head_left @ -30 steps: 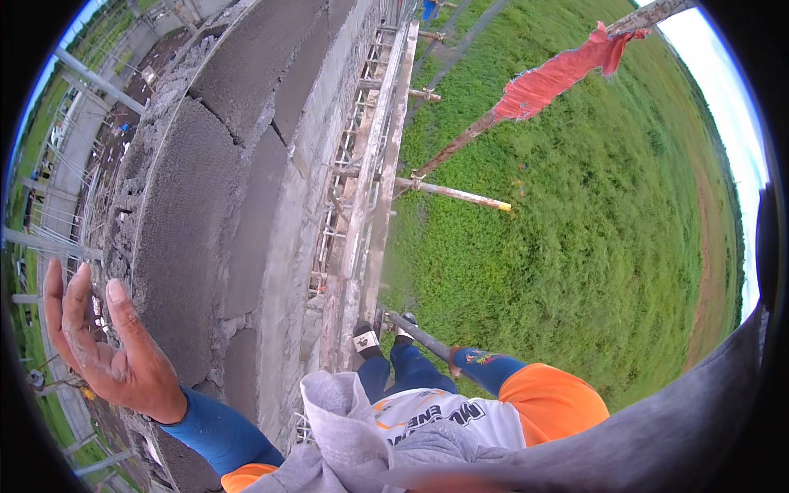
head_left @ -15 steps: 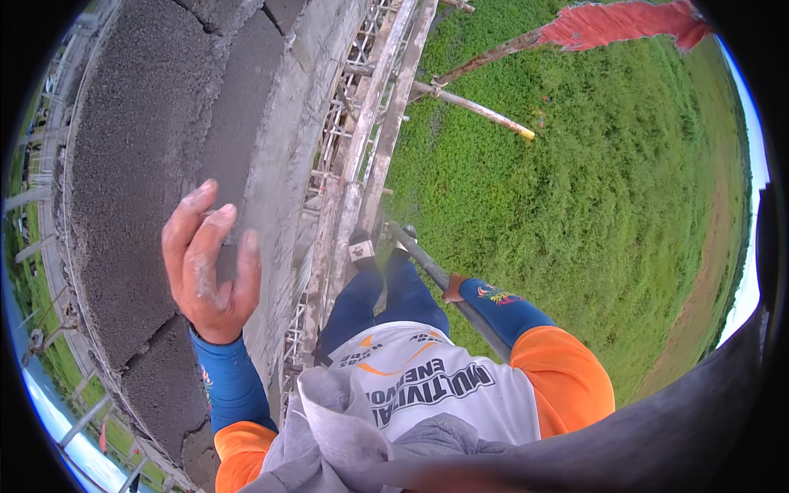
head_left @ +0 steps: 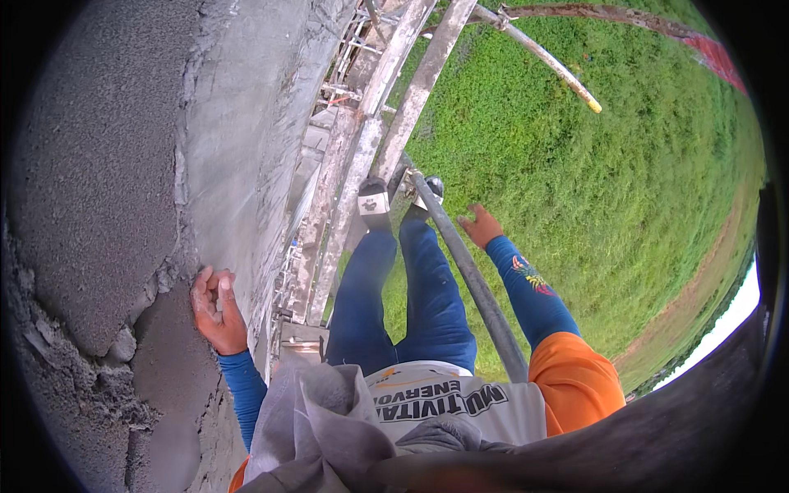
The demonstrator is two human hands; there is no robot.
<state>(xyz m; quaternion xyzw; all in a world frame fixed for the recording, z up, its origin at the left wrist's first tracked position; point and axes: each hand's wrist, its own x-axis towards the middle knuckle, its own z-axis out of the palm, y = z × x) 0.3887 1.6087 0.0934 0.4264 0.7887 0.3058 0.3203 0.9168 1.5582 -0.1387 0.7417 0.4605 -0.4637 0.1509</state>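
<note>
My left hand (head_left: 216, 308), fingers curled, rests on the cracked concrete edge (head_left: 187, 251) at my left side, beside damp grey mortar (head_left: 103, 156) and a paler plastered face (head_left: 242, 123). My right hand (head_left: 481, 226) is off the grey metal pole (head_left: 462, 255), just right of it, with fingers apart and nothing in them. Below me, my shoes (head_left: 374, 201) are on or just above narrow weathered planks (head_left: 419, 86) beside the pole's far end; which exactly I cannot tell.
Scaffold bars and boards (head_left: 333, 164) run along the wall's outer side, far above green vegetation (head_left: 592, 197). A yellow-tipped pole (head_left: 551, 62) juts outward at the top, near a rusty pole (head_left: 608, 16) with red cloth (head_left: 715, 62). Rough broken mortar (head_left: 99, 378) lies at lower left.
My left hand has come down from mid-air onto the concrete edge. My right hand has let go of the grey pole. My view has shifted down toward my legs and feet.
</note>
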